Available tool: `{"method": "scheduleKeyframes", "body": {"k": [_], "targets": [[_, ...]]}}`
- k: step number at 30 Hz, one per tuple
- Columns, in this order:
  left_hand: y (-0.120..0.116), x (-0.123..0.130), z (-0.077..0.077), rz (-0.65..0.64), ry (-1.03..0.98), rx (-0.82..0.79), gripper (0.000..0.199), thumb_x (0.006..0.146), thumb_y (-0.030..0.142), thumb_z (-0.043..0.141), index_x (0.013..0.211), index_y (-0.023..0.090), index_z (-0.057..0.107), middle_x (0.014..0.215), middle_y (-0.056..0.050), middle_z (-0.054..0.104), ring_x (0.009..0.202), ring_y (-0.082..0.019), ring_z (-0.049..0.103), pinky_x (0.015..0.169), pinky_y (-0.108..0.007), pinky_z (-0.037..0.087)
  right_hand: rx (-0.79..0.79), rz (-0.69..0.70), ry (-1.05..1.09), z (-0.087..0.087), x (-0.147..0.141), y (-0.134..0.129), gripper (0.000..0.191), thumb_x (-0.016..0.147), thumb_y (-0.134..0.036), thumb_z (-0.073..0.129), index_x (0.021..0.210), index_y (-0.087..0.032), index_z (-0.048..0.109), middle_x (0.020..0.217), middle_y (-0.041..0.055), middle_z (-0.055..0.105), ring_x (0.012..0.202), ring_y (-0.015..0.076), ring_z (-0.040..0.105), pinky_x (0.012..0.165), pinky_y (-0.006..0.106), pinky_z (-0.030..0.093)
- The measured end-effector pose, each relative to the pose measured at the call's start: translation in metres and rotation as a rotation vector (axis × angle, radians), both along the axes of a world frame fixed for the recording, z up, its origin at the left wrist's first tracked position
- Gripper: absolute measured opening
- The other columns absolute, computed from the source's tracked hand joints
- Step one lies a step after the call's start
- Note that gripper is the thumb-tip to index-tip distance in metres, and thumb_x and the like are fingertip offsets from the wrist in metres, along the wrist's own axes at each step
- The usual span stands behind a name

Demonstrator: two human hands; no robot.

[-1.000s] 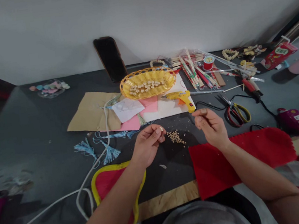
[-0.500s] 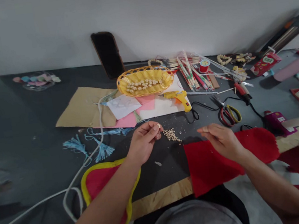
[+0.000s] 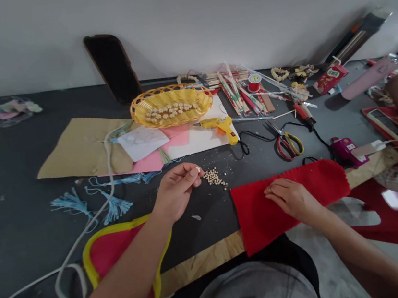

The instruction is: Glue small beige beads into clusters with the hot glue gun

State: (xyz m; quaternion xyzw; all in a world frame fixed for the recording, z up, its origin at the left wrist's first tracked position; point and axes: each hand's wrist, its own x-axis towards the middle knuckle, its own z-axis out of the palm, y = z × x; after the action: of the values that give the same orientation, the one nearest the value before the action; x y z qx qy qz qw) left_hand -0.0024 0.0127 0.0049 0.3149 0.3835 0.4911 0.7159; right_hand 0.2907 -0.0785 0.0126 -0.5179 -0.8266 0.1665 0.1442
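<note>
working over a dark bench top (image 3: 7,158). red felt sheet (image 3: 258,219) lies flat at front right, long axis roughly left-right. right hand (image 3: 292,199) open, palm down on it, digits together. left hand (image 3: 176,194) closed to a thumb-and-finger pinch on something tiny and pale, probably a bead (image 3: 198,169), too small to be sure. loose bead pile (image 3: 213,177) sits just right of the left fingertips, between the hands, left hand clearly nearer.

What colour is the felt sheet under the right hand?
Bright red; the head view shows it best, with the felt sheet lying beneath the right hand.
</note>
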Motion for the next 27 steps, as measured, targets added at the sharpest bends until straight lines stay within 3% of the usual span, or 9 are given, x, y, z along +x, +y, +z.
{"method": "scheduleKeyframes", "body": {"k": [4,8,14,23,27], "targets": [[0.0,0.001,0.001,0.008,0.008,0.01,0.022,0.062,0.03,0.086,0.068,0.014,0.071,0.069,-0.003,0.066,0.055,-0.007,0.049,0.054,-0.02,0.04,-0.035,-0.097,-0.03,-0.006,-0.003,0.003,0.018,0.094,-0.015,0.042,0.084,-0.02,0.056,0.081,0.0069,0.068,0.076,0.0204,0.066,0.069,0.032,0.054],[0.0,0.001,0.0,0.007,0.015,0.015,0.022,0.062,0.03,0.086,0.069,0.014,0.072,0.07,-0.003,0.066,0.055,-0.007,0.049,0.054,-0.02,0.039,-0.152,-0.27,0.127,-0.006,-0.004,0.005,0.016,0.093,-0.015,0.037,0.083,-0.022,0.046,0.074,0.0021,0.064,0.064,0.0148,0.062,0.06,0.026,0.049],[-0.001,0.0,-0.001,-0.003,0.022,0.024,0.021,0.063,0.03,0.085,0.07,0.014,0.071,0.07,-0.003,0.066,0.055,-0.007,0.048,0.055,-0.02,0.039,-0.146,-0.436,0.285,0.008,0.015,-0.002,0.025,0.1,-0.031,0.033,0.076,-0.024,0.037,0.069,-0.0015,0.054,0.058,0.0117,0.051,0.057,0.025,0.042],[-0.001,-0.001,-0.005,-0.041,0.039,0.045,0.02,0.067,0.031,0.082,0.072,0.014,0.072,0.07,-0.002,0.066,0.057,-0.007,0.048,0.056,-0.02,0.038,-0.137,-0.583,0.143,0.046,0.061,-0.017,0.037,0.1,-0.041,0.031,0.069,-0.023,0.04,0.062,-0.0009,0.049,0.055,0.0135,0.046,0.057,0.029,0.04],[-0.002,-0.001,-0.004,-0.01,0.045,0.04,0.022,0.066,0.032,0.083,0.072,0.015,0.071,0.071,-0.002,0.066,0.057,-0.007,0.048,0.057,-0.02,0.038,-0.338,-0.447,0.055,0.053,0.089,-0.034,0.031,0.092,-0.042,0.045,0.067,-0.024,0.053,0.057,0.0009,0.056,0.049,0.0155,0.052,0.05,0.029,0.045]]}}
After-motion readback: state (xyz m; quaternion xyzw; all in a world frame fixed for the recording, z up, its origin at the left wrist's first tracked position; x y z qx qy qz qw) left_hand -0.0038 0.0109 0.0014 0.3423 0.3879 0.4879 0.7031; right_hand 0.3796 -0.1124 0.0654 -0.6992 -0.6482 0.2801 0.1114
